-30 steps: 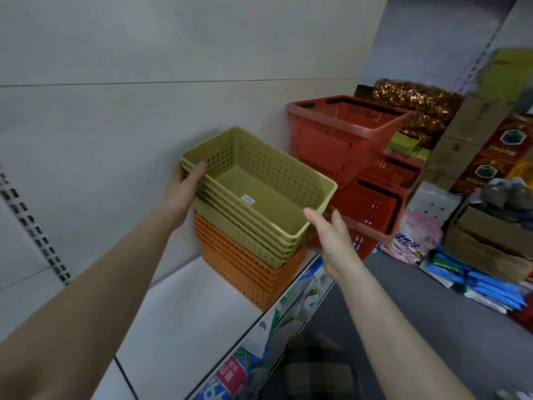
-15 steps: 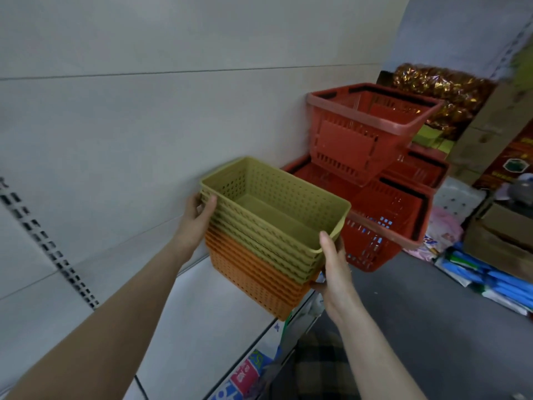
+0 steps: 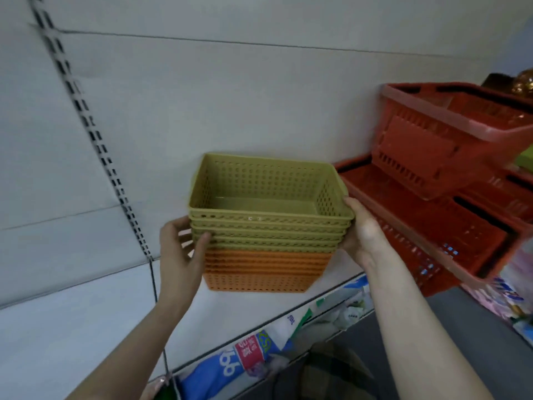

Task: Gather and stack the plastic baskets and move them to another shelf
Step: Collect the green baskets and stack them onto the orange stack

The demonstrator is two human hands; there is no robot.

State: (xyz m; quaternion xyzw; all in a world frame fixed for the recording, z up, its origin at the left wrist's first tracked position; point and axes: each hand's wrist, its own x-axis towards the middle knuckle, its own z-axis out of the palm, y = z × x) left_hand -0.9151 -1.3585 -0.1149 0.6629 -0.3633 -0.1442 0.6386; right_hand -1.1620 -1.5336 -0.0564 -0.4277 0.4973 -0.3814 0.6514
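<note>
The white metal shelf (image 3: 86, 321) ran below me along the pale panelled wall (image 3: 259, 96), and on it, to my right, lay the big red slatted plastic shopping baskets (image 3: 432, 157), piled loosely and partly tipped against one another. In the middle stood the thing I was after: one nested stack, with the olive-green perforated plastic baskets (image 3: 268, 215) on top and the orange perforated plastic baskets (image 3: 265, 272) beneath them. The stack looked to be resting on the shelf close to the wall, though its bottom edge was tilted enough that I could not be sure it sat flat.

So I judged the gathering and stacking done, at least for these two colours. What remained was the carry: the stack had not left this shelf, and no other shelf showed as a target.

My left hand (image 3: 180, 255) was clamped on the stack's left end, thumb (image 3: 202, 243) pressed against the lower green rims. My right hand (image 3: 363, 235) was pressed flat against the right end, its fingers hidden behind the baskets, so how they curled I could not tell.
</note>
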